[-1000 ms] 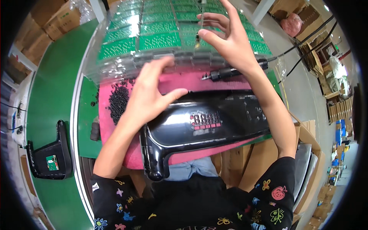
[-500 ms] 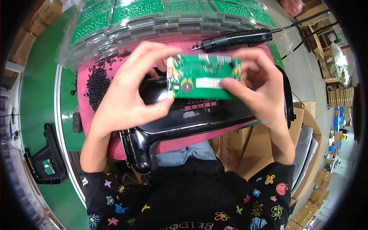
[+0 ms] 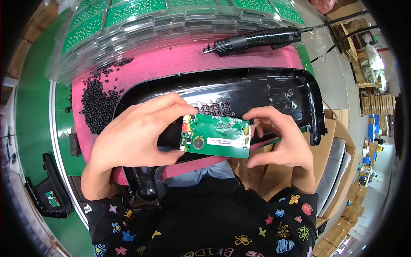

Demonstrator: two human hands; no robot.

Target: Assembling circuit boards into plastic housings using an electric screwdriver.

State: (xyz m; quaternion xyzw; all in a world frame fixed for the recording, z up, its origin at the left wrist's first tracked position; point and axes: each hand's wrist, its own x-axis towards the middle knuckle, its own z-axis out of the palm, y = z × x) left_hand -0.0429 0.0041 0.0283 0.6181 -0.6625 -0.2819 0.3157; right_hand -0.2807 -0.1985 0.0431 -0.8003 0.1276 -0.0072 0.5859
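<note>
A green circuit board (image 3: 215, 135) with a white label strip and a round silver part is held flat between both hands. My left hand (image 3: 135, 135) pinches its left edge; my right hand (image 3: 278, 141) grips its right edge. The board hovers just above a long glossy black plastic housing (image 3: 261, 92) that lies across a pink mat (image 3: 171, 64). A row of digit-shaped cutouts in the housing shows just behind the board.
A black electric screwdriver (image 3: 252, 40) with a cable lies on the mat's far side. A heap of small black screws (image 3: 96, 100) sits at the left. Clear trays of green boards (image 3: 128, 19) are stacked behind. Another black part (image 3: 49, 190) lies lower left; cardboard boxes (image 3: 334, 145) stand at right.
One second ago my right hand reached to the trays at the back. Now both hands hold a green board, brought down and closer over the black housing.
</note>
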